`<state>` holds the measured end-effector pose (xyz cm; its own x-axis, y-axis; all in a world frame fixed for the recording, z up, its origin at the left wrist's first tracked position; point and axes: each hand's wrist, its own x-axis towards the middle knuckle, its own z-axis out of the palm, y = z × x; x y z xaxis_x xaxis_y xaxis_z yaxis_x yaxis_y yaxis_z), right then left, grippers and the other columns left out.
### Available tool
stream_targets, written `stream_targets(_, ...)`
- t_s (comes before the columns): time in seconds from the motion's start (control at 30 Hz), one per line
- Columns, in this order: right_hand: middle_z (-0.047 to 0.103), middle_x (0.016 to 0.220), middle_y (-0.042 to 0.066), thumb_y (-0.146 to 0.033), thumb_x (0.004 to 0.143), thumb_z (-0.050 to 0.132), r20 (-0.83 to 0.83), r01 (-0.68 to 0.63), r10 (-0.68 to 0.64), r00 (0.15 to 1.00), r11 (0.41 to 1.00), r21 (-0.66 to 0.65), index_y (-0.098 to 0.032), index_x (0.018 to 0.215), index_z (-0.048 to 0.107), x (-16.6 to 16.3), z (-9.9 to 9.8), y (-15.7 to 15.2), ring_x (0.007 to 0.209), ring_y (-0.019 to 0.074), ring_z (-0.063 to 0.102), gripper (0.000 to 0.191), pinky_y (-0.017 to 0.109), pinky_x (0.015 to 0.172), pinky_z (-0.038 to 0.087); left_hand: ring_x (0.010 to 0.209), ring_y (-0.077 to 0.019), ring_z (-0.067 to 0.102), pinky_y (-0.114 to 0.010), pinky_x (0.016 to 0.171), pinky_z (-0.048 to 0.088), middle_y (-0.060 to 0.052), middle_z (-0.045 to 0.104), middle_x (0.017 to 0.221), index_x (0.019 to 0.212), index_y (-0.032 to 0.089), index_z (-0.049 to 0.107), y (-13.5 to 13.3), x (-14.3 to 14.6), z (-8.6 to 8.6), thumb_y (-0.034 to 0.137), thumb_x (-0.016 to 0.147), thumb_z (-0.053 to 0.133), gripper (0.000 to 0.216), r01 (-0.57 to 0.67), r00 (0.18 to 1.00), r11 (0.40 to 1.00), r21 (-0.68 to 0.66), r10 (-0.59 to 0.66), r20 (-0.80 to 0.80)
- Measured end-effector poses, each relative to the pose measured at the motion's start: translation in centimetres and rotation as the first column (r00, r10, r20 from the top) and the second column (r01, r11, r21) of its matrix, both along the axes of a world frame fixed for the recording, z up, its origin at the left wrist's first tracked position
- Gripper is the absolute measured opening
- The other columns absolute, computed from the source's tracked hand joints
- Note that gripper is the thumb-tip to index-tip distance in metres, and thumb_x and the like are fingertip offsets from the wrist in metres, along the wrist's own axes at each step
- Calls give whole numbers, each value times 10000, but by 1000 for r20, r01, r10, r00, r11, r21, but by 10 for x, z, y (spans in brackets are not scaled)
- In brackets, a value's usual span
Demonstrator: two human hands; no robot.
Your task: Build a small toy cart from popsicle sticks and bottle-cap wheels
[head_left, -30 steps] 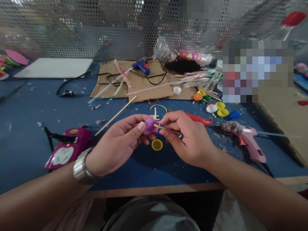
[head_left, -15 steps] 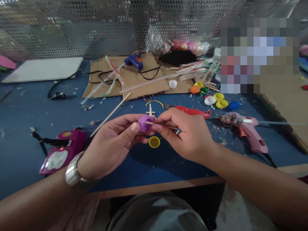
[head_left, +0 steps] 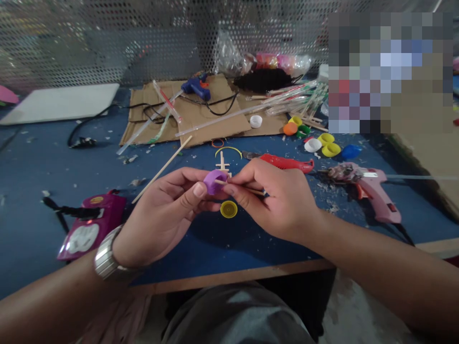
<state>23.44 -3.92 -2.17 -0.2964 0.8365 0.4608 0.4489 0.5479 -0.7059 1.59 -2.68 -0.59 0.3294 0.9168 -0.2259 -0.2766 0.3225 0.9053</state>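
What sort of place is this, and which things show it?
Probably a craft workshop: a pink glue gun lies on the bench, a blue glue gun rests on cardboard, and the left hand holds a purple cap.

No writing can be read anywhere; the yellow sticker (head_left: 95, 200) on the purple box (head_left: 113, 209) is too small to make out; any marks on the yellow cap (head_left: 228, 209) are blurred.
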Motion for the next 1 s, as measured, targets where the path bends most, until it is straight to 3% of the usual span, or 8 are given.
stream_targets(0.17, 838, 840, -18, -311, 1077, 697, 2, 2, -2, 1000, 1000, -10, -221, 980, 689, -2, 2, -2, 709, 143, 796, 132, 234, 599, 504, 766, -134, 785, -199, 713, 686, -39, 866, 1050, 840, 202, 838, 0, 1, -1, 358, 713, 1043, 287, -6, 1000, 1000, 10, 6, -15)
stream_targets(0.47, 834, 844, -7, -329, 1088, 674, 11, 24, -24, 1000, 1000, -14, -228, 943, 640, -4, 2, -6, 697, 152, 780, 180, 260, 602, 492, 749, -145, 793, -214, 744, 685, -15, 860, 904, 821, 244, 841, -1, -3, -5, 428, 693, 1045, 304, -22, 991, 995, 101, 35, -129)
stream_targets(0.63, 841, 868, -7, -347, 1089, 673, 6, 22, -22, 1000, 998, -53, -229, 956, 649, -5, 3, -8, 698, 151, 767, 179, 270, 605, 474, 984, -215, 838, -267, 867, 711, -29, 887, 1056, 892, 287, 872, -4, -6, -4, 440, 777, 997, 228, -34, 961, 961, 275, 107, -256)
stream_targets(0.77, 798, 795, -7, -413, 1058, 741, -162, -29, -2, 987, 981, -191, -217, 940, 650, -9, 5, -10, 649, 134, 717, 246, 254, 580, 464, 1052, -265, 837, -379, 952, 721, -24, 887, 1089, 907, 305, 871, -8, -6, 0, 437, 818, 970, 187, -13, 931, 934, 358, 141, -336)
stream_targets(0.87, 685, 641, -44, -499, 1013, 784, -374, -141, -26, 927, 901, -410, -213, 883, 627, -14, 8, -9, 511, 99, 597, 352, 237, 492, 418, 1055, -242, 838, -372, 982, 712, 21, 885, 1104, 929, 338, 872, -10, -5, 1, 424, 837, 960, 153, -6, 911, 904, 426, 180, -371)
stream_targets(1.0, 578, 529, -89, -572, 966, 805, -586, -378, -62, 808, 707, -597, -221, 801, 553, -19, 11, -5, 411, 66, 459, 463, 208, 393, 328, 1060, -237, 840, -374, 1004, 703, 33, 884, 1098, 938, 337, 881, -11, -3, 2, 327, 828, 973, 144, -33, 893, 872, 488, 245, -377)
